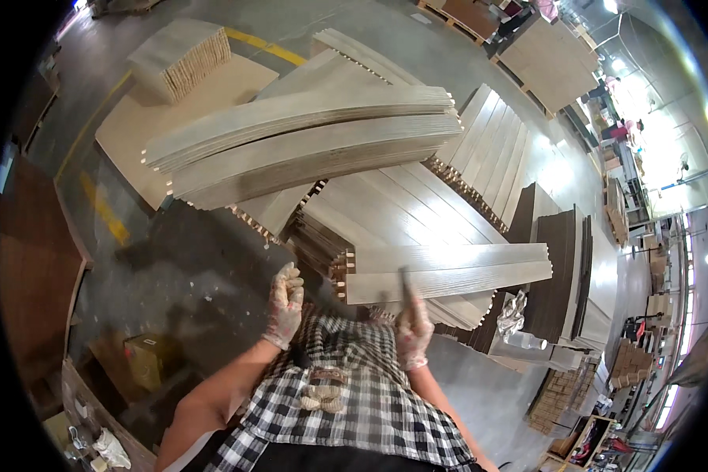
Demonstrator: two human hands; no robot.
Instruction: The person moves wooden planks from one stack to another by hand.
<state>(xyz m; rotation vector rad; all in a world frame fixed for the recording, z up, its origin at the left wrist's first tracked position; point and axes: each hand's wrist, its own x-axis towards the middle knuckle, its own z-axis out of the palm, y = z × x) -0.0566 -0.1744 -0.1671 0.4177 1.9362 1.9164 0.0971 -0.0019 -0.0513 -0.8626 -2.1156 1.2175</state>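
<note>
My left hand (285, 305), in a stained, light-coloured glove, is held beside the board stacks with its fingers curled in. Nothing shows in it. My right hand (414, 334), gloved alike, is closed round a thin, dark, flat tool (405, 285) that points away from me; motion blurs it, and its exact kind cannot be made out. Just beyond the tool lie two grey-brown wood-grain planks (464, 265) side by side on top of a stack. More such planks (385, 208) with notched ends lie under and behind them.
A thick bundle of planks (314, 149) lies crosswise over the far stacks. At the far left, a board stack (185, 59) rests on a flat brown sheet (145, 130). Crumpled clear plastic (512, 312) and a bottle (527, 341) are at right. A yellow box (151, 360) stands at lower left.
</note>
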